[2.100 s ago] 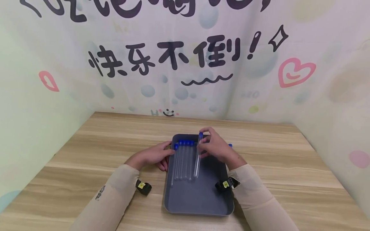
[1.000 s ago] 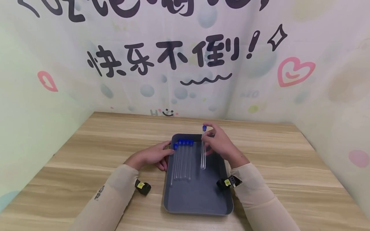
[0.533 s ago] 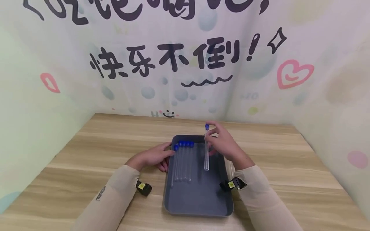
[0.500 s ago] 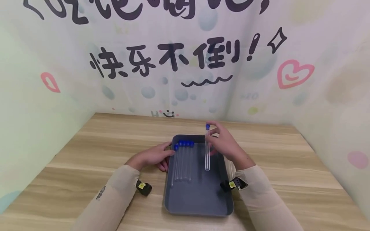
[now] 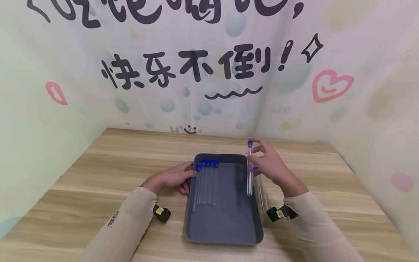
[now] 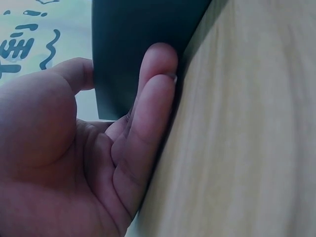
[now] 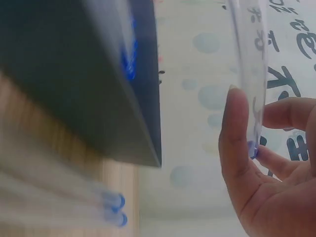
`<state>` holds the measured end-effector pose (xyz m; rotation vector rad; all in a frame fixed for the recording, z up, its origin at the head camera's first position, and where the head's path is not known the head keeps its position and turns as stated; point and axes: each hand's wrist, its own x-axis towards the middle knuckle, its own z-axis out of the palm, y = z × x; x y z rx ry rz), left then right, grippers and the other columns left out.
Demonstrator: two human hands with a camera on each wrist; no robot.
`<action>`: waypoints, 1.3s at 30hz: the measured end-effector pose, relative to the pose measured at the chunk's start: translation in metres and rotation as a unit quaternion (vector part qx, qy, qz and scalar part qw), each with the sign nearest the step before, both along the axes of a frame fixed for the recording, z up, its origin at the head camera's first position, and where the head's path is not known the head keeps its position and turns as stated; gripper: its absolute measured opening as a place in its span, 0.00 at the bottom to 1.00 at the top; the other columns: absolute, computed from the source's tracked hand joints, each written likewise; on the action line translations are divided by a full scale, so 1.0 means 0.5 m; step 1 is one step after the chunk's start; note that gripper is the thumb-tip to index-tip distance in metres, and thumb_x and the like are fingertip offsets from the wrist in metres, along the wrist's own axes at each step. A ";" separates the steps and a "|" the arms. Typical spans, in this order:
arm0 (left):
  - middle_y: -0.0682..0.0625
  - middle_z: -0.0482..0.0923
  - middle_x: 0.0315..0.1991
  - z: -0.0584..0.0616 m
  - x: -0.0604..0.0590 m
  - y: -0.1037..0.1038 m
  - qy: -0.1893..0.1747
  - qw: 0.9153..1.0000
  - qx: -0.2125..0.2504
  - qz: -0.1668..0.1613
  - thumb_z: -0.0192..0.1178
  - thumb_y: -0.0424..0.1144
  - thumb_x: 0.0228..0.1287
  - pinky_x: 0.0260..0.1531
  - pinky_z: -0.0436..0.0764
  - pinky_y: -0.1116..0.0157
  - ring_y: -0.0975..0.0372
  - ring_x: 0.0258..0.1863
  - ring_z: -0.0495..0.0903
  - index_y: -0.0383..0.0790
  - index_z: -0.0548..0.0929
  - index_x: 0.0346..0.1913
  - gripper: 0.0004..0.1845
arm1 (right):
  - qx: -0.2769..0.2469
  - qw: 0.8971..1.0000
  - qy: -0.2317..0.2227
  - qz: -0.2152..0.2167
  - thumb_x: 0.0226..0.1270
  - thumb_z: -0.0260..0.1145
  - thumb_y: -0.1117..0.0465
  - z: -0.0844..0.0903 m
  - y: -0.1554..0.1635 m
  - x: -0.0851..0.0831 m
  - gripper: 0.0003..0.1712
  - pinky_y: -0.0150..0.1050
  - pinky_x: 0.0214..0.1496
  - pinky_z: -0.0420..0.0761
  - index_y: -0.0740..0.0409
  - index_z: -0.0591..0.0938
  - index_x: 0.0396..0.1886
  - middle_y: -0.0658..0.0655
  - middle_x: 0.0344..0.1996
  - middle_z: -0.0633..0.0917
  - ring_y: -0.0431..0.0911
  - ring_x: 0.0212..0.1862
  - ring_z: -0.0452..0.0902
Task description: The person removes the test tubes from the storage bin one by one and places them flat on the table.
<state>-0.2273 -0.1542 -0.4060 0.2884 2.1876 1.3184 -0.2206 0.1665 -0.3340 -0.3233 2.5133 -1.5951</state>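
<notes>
A grey tray (image 5: 226, 229) lies on the wooden table. My left hand (image 5: 175, 176) holds its left side, thumb at the rim and fingers along the outer wall (image 6: 123, 64). My right hand (image 5: 270, 163) pinches a clear test tube (image 5: 250, 182) near its blue cap. This tube hangs upright, cap up, over the tray's right wall. In the right wrist view, the thumb and fingers stand on opposite sides of the held tube. Several blue-capped test tubes (image 5: 207, 185) lie side by side in the tray's left half, caps at the far end.
On the table just right of the tray lie more clear tubes (image 5: 262, 196) with blue caps, two of which show in the right wrist view. A printed white curtain (image 5: 147, 105) stands behind the table, with pale walls left and right.
My right hand has lifted the test tube from beside the others in the tray and carried it right, to above the tray's right wall. The left hand stays in place.
</notes>
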 end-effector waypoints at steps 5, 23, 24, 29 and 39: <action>0.41 0.81 0.31 0.002 0.000 0.002 -0.001 1.000 -0.002 0.001 0.46 0.48 0.78 0.26 0.86 0.63 0.57 0.25 0.83 0.51 0.47 0.81 0.35 | 0.004 1.000 0.016 -0.006 0.71 0.57 0.66 -0.001 0.025 0.008 0.38 0.49 0.29 0.88 0.51 0.56 0.78 0.72 0.60 0.70 0.50 0.30 0.79; 0.41 0.81 0.31 -0.001 -0.005 0.002 -0.002 1.000 -0.005 -0.002 0.47 0.48 0.78 0.26 0.86 0.63 0.58 0.25 0.83 0.49 0.47 0.81 0.35 | -0.005 1.000 0.013 -0.004 0.73 0.56 0.66 -0.026 0.066 0.018 0.38 0.48 0.30 0.88 0.54 0.54 0.78 0.75 0.59 0.70 0.50 0.31 0.79; 0.41 0.81 0.31 -0.001 -0.005 0.002 -0.002 1.000 -0.007 -0.003 0.47 0.48 0.78 0.26 0.86 0.63 0.58 0.25 0.83 0.49 0.47 0.81 0.35 | -0.005 1.000 0.011 -0.004 0.73 0.56 0.66 -0.028 0.066 0.018 0.37 0.48 0.30 0.88 0.54 0.54 0.78 0.75 0.59 0.71 0.50 0.31 0.79; 0.41 0.81 0.32 0.003 -0.004 0.001 0.001 1.000 -0.010 -0.004 0.46 0.48 0.78 0.27 0.86 0.63 0.58 0.26 0.84 0.49 0.46 0.81 0.35 | 0.004 1.000 0.002 0.001 0.74 0.57 0.65 -0.035 0.067 0.017 0.36 0.48 0.29 0.87 0.55 0.55 0.78 0.75 0.59 0.71 0.51 0.31 0.80; 0.40 0.82 0.32 -0.004 -0.005 0.001 0.003 1.000 -0.004 0.001 0.47 0.48 0.78 0.26 0.86 0.62 0.57 0.25 0.84 0.50 0.49 0.81 0.34 | 0.017 1.000 -0.012 0.007 0.73 0.56 0.67 -0.053 0.083 0.008 0.35 0.53 0.29 0.87 0.56 0.57 0.76 0.76 0.57 0.71 0.49 0.29 0.78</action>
